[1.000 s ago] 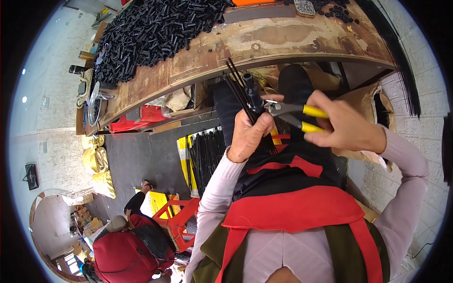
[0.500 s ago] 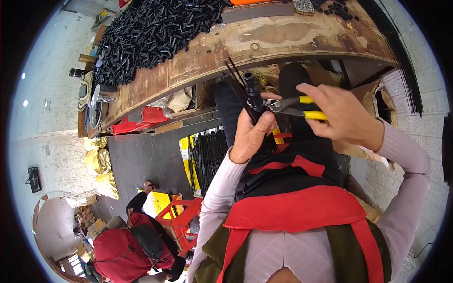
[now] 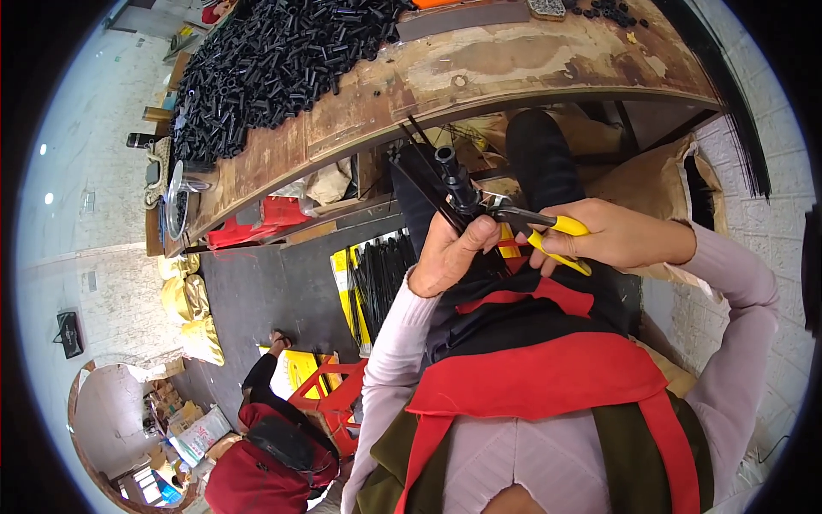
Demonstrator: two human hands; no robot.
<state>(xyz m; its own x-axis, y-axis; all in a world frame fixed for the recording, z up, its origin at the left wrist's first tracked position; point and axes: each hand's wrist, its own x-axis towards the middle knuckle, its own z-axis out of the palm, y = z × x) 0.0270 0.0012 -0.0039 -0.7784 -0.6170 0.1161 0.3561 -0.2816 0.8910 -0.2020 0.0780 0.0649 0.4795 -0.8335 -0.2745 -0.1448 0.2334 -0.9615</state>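
Observation:
My left hand (image 3: 449, 257) is closed round what looks like an umbrella frame: thin black rods (image 3: 419, 182) bunched beside a black plastic tube-shaped hub (image 3: 457, 182) that points up and away from me. The thumb presses near the hub's base. My right hand (image 3: 612, 233) grips pliers with yellow handles (image 3: 568, 226), its fingers wrapped partly round them. The pliers' jaws reach the side of the hub, close to my left thumb. A bit of shiny metal shows there, too small to make out. All this is held above my lap.
A wooden workbench (image 3: 479, 64) spans the far side, heaped at left with short black tubes (image 3: 265, 77). Long black rods (image 3: 736, 111) hang over its right end. More rods (image 3: 385, 274) lie on the floor at left. A person in red (image 3: 257, 471) sits by a red stool (image 3: 330, 403).
My right hand has moved down and slightly left, turning the pliers; their jaws now sit closer to the hub. The frame has dipped slightly. The person at lower left has shifted right and down.

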